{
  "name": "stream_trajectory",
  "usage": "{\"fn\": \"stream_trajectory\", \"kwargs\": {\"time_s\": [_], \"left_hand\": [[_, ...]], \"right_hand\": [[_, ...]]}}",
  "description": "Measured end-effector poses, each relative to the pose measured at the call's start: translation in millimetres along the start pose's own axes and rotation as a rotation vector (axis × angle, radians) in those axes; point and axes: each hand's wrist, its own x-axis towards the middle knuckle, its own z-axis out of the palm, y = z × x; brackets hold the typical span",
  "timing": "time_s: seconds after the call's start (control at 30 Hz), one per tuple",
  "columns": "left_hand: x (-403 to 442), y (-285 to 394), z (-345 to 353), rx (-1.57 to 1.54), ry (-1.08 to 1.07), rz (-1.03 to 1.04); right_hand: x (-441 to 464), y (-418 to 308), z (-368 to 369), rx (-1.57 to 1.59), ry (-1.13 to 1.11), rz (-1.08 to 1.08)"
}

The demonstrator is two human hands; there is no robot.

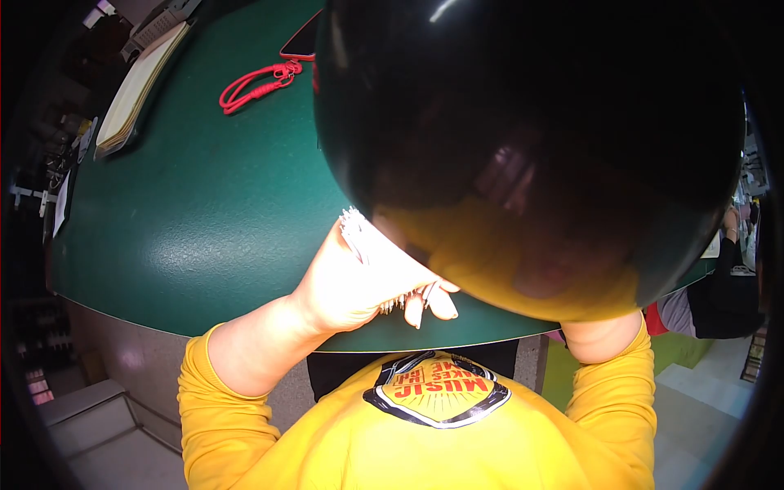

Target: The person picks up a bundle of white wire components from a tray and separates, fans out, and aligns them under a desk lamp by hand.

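Brightly lit, my left hand (pixel 355 282) is closed around a bunch of thin, pale, wire-like pieces (pixel 351 222). Their tips stick out above the thumb side and again below, between the fingers. The glare washes out their detail, so I cannot make out their exact kind. A large, glossy black dome (pixel 531 147) covers much of the view and hides part of my left hand's fingertips. Of my right arm only the forearm shows below the dome's lower right edge; my right hand is hidden behind it.
On the green tabletop (pixel 204 188) lie a red cord strap (pixel 253 90) and a phone (pixel 302 41) partly behind the dome. A stack of papers (pixel 143 90) stands at the left edge, near a grey telephone (pixel 159 28). Another person's dark sleeve (pixel 719 294) shows at far right.
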Motion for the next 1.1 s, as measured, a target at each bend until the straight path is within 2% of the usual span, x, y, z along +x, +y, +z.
{"fn": "stream_trajectory", "kwargs": {"time_s": [0.03, 0.1, 0.13, 0.23, 0.27, 0.3, 0.33, 0.43, 0.63, 0.93, 1.1], "left_hand": [[0, -2, -1, -0.027, -0.014, 0.028], [0, 0, 2, -0.056, -0.007, 0.038], [0, 1, 4, -0.070, -0.003, 0.043], [2, -3, -4, -0.012, -0.045, 0.060], [1, -1, -2, -0.020, -0.029, 0.029], [1, 4, 3, -0.028, -0.013, -0.002], [0, 7, 6, -0.036, 0.003, -0.033], [1, 0, 5, -0.142, -0.025, 0.042], [0, 2, 7, -0.217, -0.047, 0.035], [-3, 3, 5, -0.261, -0.043, -0.045], [-3, 2, 3, -0.188, -0.036, -0.035]], "right_hand": [[2, -7, -19, 0.003, 0.001, 0.002], [-1, -1, -3, 0.007, 0.001, 0.006], [3, -10, -29, 0.010, 0.001, 0.008], [4, -3, -8, 0.016, 0.001, 0.015], [15, -9, -25, 0.018, 0.002, 0.018], [2, 0, 1, 0.021, 0.002, 0.021], [2, -8, -21, 0.023, 0.003, 0.024], [6, -7, -19, 0.030, 0.003, 0.031], [5, -8, -20, 0.047, 0.009, 0.048], [-8, -8, -16, 0.070, 0.018, 0.065], [-18, -13, -19, 0.083, 0.023, 0.073]]}}
